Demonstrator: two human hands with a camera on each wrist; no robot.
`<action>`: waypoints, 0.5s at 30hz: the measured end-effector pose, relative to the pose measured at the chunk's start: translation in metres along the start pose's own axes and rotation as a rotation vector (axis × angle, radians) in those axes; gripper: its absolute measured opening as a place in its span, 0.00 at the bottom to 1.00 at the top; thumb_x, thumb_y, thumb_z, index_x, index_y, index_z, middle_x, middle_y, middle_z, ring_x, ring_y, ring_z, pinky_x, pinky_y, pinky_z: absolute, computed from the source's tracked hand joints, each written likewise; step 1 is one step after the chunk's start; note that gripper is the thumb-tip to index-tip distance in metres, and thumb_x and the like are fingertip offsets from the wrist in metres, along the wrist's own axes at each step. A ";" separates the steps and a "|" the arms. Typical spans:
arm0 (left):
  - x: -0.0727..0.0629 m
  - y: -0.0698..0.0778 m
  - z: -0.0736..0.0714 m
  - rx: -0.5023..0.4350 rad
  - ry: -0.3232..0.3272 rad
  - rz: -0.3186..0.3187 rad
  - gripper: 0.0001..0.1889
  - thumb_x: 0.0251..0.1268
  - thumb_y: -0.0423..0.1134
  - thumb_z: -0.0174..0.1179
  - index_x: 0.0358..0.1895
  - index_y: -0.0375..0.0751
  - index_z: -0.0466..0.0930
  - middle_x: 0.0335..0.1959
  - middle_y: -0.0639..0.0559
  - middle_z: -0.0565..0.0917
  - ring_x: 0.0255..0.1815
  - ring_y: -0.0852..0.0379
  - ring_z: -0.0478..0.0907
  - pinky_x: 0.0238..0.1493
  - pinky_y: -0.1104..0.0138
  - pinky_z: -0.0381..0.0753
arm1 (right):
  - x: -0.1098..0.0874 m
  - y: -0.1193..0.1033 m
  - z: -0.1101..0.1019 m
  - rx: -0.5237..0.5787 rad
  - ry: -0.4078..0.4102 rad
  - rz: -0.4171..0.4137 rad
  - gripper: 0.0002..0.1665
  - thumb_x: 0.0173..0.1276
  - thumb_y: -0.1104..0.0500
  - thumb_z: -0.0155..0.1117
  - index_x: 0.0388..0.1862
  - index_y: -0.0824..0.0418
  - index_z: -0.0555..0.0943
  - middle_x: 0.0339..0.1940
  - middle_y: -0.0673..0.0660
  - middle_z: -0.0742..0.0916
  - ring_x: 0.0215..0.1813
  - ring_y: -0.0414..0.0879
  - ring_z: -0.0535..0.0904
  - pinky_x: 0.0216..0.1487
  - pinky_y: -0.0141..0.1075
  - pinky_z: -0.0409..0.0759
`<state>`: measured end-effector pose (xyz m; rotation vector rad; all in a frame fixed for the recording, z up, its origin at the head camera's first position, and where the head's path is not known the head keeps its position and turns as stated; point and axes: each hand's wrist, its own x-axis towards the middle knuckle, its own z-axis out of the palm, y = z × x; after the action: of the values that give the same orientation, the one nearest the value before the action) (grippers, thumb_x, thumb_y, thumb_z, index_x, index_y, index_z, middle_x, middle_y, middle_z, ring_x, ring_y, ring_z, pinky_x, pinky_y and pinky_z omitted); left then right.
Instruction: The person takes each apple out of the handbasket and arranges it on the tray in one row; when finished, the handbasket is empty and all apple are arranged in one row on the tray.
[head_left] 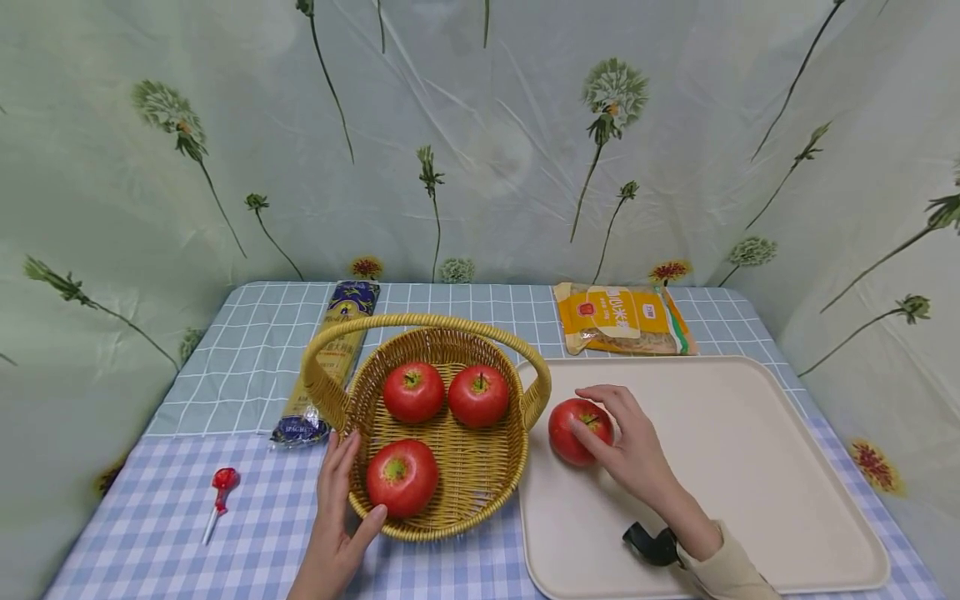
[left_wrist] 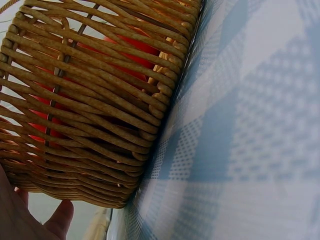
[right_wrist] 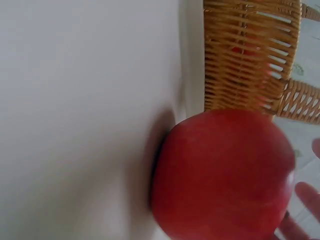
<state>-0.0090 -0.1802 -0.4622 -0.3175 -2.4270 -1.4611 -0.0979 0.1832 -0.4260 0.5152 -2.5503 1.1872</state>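
Note:
The yellow wicker basket holds three red apples, one of them an apple at the near left. Along the basket's left side rests my left hand, fingers extended at the outside and thumb spread over the front rim. In the left wrist view, part of that hand shows beside the basket's woven wall. My right hand is over another red apple on the cream tray's left part. Spread fingertips appear just above this apple in the right wrist view.
The cream tray lies right of the basket. Behind it is an orange food packet. A spaghetti packet lies partly behind the basket. A red lollipop is at the left. The basket's tall handle arches over it.

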 end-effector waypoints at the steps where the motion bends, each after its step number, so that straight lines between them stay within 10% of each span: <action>1: 0.000 0.000 0.000 -0.002 -0.001 0.001 0.43 0.56 0.29 0.61 0.75 0.38 0.49 0.74 0.45 0.47 0.75 0.44 0.30 0.65 0.44 0.38 | 0.000 -0.002 0.000 0.013 0.021 -0.024 0.23 0.56 0.62 0.73 0.52 0.57 0.79 0.51 0.51 0.78 0.54 0.45 0.73 0.48 0.44 0.79; 15: -0.001 -0.005 0.001 0.007 0.009 0.028 0.42 0.56 0.28 0.60 0.74 0.35 0.49 0.74 0.44 0.47 0.74 0.40 0.30 0.66 0.46 0.37 | -0.002 -0.067 -0.005 0.246 0.188 -0.323 0.14 0.50 0.76 0.66 0.37 0.68 0.82 0.36 0.59 0.84 0.43 0.44 0.79 0.50 0.27 0.74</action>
<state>-0.0097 -0.1815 -0.4670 -0.3410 -2.4104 -1.4383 -0.0665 0.1477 -0.3785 0.7951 -2.0794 1.3596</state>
